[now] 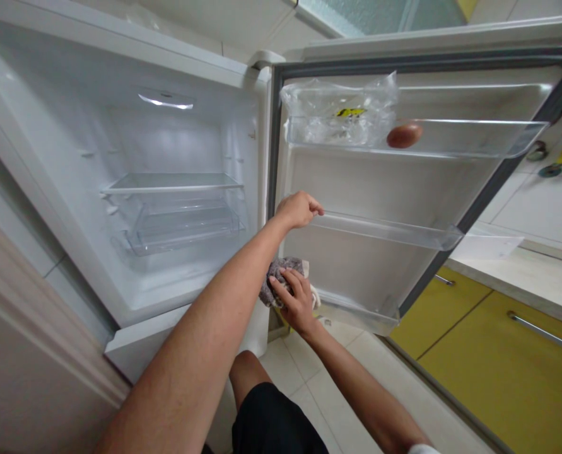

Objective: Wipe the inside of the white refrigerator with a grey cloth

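A fridge stands with its door (380, 183) swung wide to the right. At the left end of the middle clear door shelf (385, 230), my left hand (299, 210) has its fingers curled over the rim. Below it, my right hand (296, 296) presses a grey patterned cloth (287, 271) with a pale edge against the hinge side of the door. Part of the cloth is hidden under the fingers. The upper door shelf (470, 135) holds a brown egg (404, 135) and a crumpled clear plastic bag (342, 110) with a yellow mark.
Inside the fridge are a glass shelf (171, 181) and a clear drawer (186, 227) beneath it. A low door shelf (356, 312) lies near the tiled floor (323, 384). Yellow cabinets (498, 353) under a pale worktop (545, 277) stand right of the door.
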`<state>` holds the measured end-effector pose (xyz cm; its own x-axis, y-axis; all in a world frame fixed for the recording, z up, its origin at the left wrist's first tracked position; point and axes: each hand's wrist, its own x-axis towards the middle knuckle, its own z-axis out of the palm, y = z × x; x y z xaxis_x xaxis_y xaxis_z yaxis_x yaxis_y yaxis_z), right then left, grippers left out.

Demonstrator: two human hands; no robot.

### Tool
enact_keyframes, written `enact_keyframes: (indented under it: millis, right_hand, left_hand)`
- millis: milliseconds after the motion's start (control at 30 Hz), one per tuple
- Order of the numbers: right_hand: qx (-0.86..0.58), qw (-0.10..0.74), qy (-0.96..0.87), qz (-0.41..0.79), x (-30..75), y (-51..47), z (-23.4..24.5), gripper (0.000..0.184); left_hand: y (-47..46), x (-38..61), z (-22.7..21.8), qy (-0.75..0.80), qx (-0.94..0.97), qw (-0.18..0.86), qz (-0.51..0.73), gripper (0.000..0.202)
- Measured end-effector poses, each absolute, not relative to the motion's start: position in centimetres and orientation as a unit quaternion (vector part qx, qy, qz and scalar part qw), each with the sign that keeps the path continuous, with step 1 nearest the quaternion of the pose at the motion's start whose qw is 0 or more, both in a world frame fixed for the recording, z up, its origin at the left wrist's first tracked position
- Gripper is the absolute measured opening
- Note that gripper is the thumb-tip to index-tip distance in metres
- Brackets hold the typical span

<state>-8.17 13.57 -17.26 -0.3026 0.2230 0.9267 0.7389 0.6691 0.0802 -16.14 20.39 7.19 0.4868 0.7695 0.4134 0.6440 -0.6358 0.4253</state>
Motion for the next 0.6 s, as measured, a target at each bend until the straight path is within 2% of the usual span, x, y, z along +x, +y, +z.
enact_keyframes:
  millis: [133,233,467,600]
  right_hand:
    - [-0.375,0.4,-0.77,-0.327,-6.7,18.0,-12.8,0.054]
    - [-0.414,0.341,-0.77,-0.345,-5.0,21.5,-10.9,0.048]
    - [-0.463,0.369,-0.681,-0.431,1.4,21.6,-10.1,0.045]
    - [-0.527,0.341,-0.646,-0.434,6.7,18.6,-9.7,0.044]
  left_hand:
    - [20.0,-16.1,7.3,0.421,0.853,0.097,0.293,0.034]
    - [19.6,-16.2,7.4,0.426,0.852,0.095,0.291,0.034]
    - [20.0,-16.3,7.5,0.429,0.855,0.089,0.279,0.035]
    - [20.5,-16.2,7.2,0.425,0.854,0.082,0.29,0.035]
